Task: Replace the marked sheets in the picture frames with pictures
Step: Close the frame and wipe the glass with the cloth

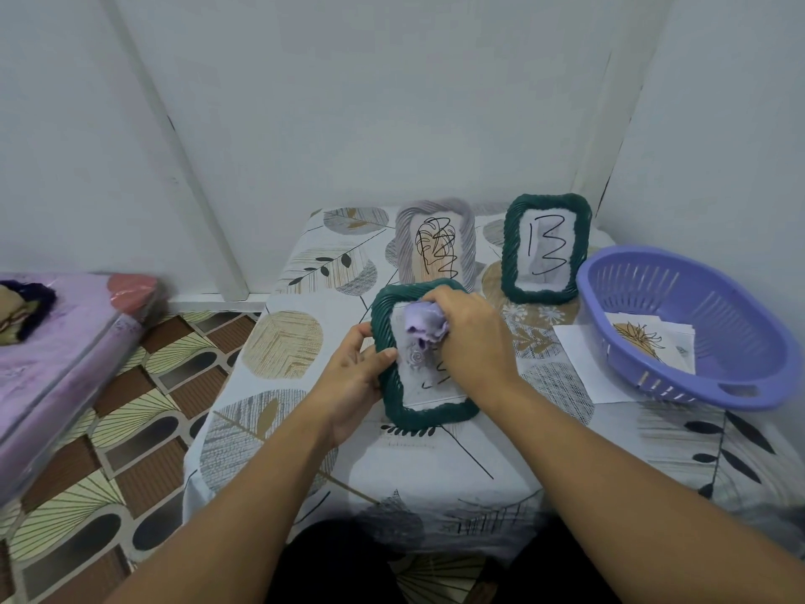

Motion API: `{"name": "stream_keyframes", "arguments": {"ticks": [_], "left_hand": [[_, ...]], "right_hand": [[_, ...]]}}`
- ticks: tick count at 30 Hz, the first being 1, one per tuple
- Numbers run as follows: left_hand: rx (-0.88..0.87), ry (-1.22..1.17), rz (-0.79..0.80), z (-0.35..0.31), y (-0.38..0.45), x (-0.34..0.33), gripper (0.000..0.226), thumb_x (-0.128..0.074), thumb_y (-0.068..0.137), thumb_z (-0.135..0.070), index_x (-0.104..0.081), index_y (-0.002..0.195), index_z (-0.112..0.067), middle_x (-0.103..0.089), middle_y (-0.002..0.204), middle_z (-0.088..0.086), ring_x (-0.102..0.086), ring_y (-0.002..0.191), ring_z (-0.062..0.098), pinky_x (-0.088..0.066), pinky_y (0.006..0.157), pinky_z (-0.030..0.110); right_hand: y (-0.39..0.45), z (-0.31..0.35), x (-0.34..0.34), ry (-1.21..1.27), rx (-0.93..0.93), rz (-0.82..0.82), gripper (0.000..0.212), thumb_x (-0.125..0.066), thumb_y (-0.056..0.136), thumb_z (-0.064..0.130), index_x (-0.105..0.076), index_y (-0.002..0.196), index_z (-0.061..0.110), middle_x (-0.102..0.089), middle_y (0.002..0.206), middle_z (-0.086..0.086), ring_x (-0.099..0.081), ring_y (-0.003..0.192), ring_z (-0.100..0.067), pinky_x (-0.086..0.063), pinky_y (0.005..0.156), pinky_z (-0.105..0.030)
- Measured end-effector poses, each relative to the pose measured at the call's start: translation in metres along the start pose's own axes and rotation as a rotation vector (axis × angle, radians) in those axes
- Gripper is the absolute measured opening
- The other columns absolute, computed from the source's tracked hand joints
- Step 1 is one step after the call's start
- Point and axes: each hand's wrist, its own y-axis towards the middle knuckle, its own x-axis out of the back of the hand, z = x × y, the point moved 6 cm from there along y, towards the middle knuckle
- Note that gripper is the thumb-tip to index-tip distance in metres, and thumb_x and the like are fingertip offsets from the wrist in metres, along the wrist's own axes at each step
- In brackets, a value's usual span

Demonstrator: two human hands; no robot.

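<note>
A dark green woven picture frame [424, 414] lies tilted at the table's middle, holding a marked sheet. My left hand [355, 377] grips its left edge. My right hand [468, 331] presses a crumpled lilac cloth [420, 326] onto the frame's glass. Behind it stand two upright frames: a grey one [467, 237] with a black scribble and a green one [507, 255] with a sheet marked "13". At the right, a purple basket [740, 324] holds pictures [644, 342], the top one showing a golden plant.
A white sheet [579, 359] lies under the basket's left side. The leaf-patterned tablecloth [283, 350] covers the small table in a white corner. A pink-covered mattress [65, 342] sits on the patterned floor at the left.
</note>
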Motion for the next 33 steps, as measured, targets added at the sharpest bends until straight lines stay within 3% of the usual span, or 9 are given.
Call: {"name": "stream_keyframes", "arguments": {"ticks": [6, 9, 12, 17, 22, 26, 33], "left_hand": [[0.009, -0.012, -0.013, -0.001, -0.001, -0.001, 0.028, -0.059, 0.100, -0.004, -0.052, 0.125, -0.015, -0.071, 0.107, 0.025, -0.069, 0.086, 0.027, -0.054, 0.079, 0.039], [0.005, -0.010, 0.001, 0.000, -0.001, -0.001, 0.028, -0.057, 0.102, -0.004, -0.052, 0.126, -0.016, -0.067, 0.115, 0.031, -0.067, 0.096, 0.032, -0.053, 0.086, 0.045], [0.004, -0.012, 0.002, 0.001, 0.001, 0.000, 0.027, -0.054, 0.103, -0.003, -0.051, 0.126, -0.016, -0.067, 0.114, 0.027, -0.068, 0.095, 0.030, -0.056, 0.084, 0.043], [0.005, -0.006, -0.004, 0.000, 0.000, -0.001, 0.034, -0.060, 0.099, -0.007, -0.049, 0.131, -0.014, -0.073, 0.105, 0.021, -0.070, 0.088, 0.025, -0.056, 0.079, 0.038], [-0.002, 0.004, 0.000, 0.001, 0.001, 0.000, 0.027, -0.055, 0.103, -0.004, -0.052, 0.126, -0.017, -0.067, 0.116, 0.029, -0.067, 0.097, 0.032, -0.054, 0.085, 0.045], [0.003, -0.001, -0.001, 0.002, 0.001, 0.000, 0.028, -0.055, 0.103, -0.005, -0.051, 0.128, -0.016, -0.064, 0.124, 0.035, -0.067, 0.099, 0.034, -0.056, 0.083, 0.042], [-0.002, 0.004, 0.000, 0.002, 0.002, 0.000, 0.026, -0.055, 0.103, -0.004, -0.052, 0.126, -0.017, -0.067, 0.113, 0.028, -0.066, 0.096, 0.031, -0.054, 0.084, 0.045]], "right_hand": [[-0.011, 0.018, -0.021, 0.056, 0.106, 0.127, 0.030, -0.070, 0.080, 0.006, -0.067, 0.105, 0.022, -0.067, 0.094, 0.003, -0.057, 0.089, -0.022, -0.054, 0.069, -0.044], [-0.003, 0.008, -0.008, -0.002, 0.046, 0.046, 0.031, -0.068, 0.082, -0.001, -0.066, 0.102, 0.021, -0.066, 0.088, 0.004, -0.056, 0.083, -0.021, -0.050, 0.061, -0.039], [0.002, 0.002, -0.001, -0.017, -0.015, -0.011, 0.028, -0.065, 0.085, -0.005, -0.066, 0.099, 0.019, -0.065, 0.084, 0.003, -0.055, 0.077, -0.021, -0.049, 0.058, -0.038], [-0.010, 0.017, -0.014, 0.022, 0.082, 0.130, 0.034, -0.074, 0.077, 0.002, -0.068, 0.105, 0.021, -0.067, 0.093, 0.004, -0.056, 0.089, -0.019, -0.053, 0.066, -0.039], [0.000, 0.003, -0.001, 0.017, -0.003, 0.016, 0.027, -0.065, 0.083, -0.004, -0.066, 0.099, 0.018, -0.065, 0.084, 0.002, -0.055, 0.078, -0.022, -0.051, 0.061, -0.041], [-0.010, 0.014, -0.011, 0.029, 0.063, 0.096, 0.032, -0.072, 0.078, -0.001, -0.069, 0.103, 0.019, -0.066, 0.089, 0.003, -0.056, 0.085, -0.019, -0.048, 0.064, -0.034], [-0.002, -0.002, -0.001, 0.010, -0.054, -0.020, 0.025, -0.066, 0.084, -0.001, -0.063, 0.095, 0.021, -0.063, 0.081, 0.004, -0.054, 0.075, -0.021, -0.049, 0.058, -0.040]]}}
